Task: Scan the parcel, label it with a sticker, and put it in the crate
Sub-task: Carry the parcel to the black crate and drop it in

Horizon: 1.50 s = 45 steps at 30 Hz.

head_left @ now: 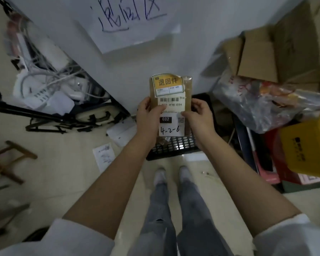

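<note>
I hold a small brown parcel (187,100) upright in front of me with both hands. My left hand (149,115) grips its left edge, thumb on the white barcode label. My right hand (199,115) grips the right edge. An orange and white sticker (168,85) covers the parcel's top part. Lower down is a white label marked "032" and handwritten "4-2-6". A black perforated crate (174,147) stands on the floor directly under the parcel, against the white wall.
Cardboard boxes (257,58) and a plastic bag of items (257,100) pile at the right, with a yellow bin (307,145). Cables and a power strip (42,89) lie at the left. Loose papers (103,157) sit on the floor. My feet stand just before the crate.
</note>
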Motion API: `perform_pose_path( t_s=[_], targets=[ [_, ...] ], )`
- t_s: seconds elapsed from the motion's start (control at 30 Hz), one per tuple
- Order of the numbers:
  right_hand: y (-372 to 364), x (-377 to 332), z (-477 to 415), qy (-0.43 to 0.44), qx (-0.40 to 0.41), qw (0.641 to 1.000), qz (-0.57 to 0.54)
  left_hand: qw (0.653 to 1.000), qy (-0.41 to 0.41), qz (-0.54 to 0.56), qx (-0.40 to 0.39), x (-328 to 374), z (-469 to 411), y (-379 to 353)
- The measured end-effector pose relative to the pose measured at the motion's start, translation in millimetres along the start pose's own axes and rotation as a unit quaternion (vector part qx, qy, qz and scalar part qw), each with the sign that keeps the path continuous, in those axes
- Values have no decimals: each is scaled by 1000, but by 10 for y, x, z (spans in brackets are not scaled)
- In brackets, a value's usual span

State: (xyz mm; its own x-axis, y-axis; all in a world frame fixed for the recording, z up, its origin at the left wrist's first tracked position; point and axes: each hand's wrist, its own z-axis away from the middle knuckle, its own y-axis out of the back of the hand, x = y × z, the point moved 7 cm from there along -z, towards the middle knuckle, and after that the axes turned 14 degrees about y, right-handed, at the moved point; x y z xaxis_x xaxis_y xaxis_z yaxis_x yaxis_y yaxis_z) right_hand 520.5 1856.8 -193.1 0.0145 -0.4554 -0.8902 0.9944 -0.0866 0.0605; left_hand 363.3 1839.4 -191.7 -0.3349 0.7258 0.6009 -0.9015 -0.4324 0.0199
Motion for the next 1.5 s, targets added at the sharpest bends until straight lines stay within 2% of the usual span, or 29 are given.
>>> perform_pose_path(
  t_s=[0.27, 0.4, 0.53, 0.67, 0.83, 1.03, 1.27, 1.37, 1.5],
  targets=[
    [-172, 762, -474, 6, -43, 999, 21, 998, 50, 30, 17, -648, -821, 32],
    [-240, 1292, -648, -13, -77, 997, 21, 994, 89, 56, 1, -1049, -1277, 27],
    [-278, 1749, -851, -46, -71, 996, 27, 991, 121, 63, 9, -1372, -1626, 46],
    [-361, 2079, -991, -54, -82, 995, 25, 992, 119, 31, 26, -1601, -1936, 61],
    [-414, 2509, -1059, -101, -75, 992, 8, 991, 135, 4, 3, -1895, -2270, -19],
    [-567, 2610, -1260, -75, -82, 994, -2, 993, 117, -8, -14, -1913, -2545, 21],
    [-641, 2698, -1375, -91, -119, 989, 20, 982, 188, 12, -21, -2021, -2626, 35],
    [-619, 2771, -1371, -91, -118, 987, 66, 982, 187, 8, -18, -2138, -2624, 77],
    [-511, 2770, -1348, -103, -112, 986, 67, 983, 182, 4, -7, -2127, -2584, 127]
  ],
)
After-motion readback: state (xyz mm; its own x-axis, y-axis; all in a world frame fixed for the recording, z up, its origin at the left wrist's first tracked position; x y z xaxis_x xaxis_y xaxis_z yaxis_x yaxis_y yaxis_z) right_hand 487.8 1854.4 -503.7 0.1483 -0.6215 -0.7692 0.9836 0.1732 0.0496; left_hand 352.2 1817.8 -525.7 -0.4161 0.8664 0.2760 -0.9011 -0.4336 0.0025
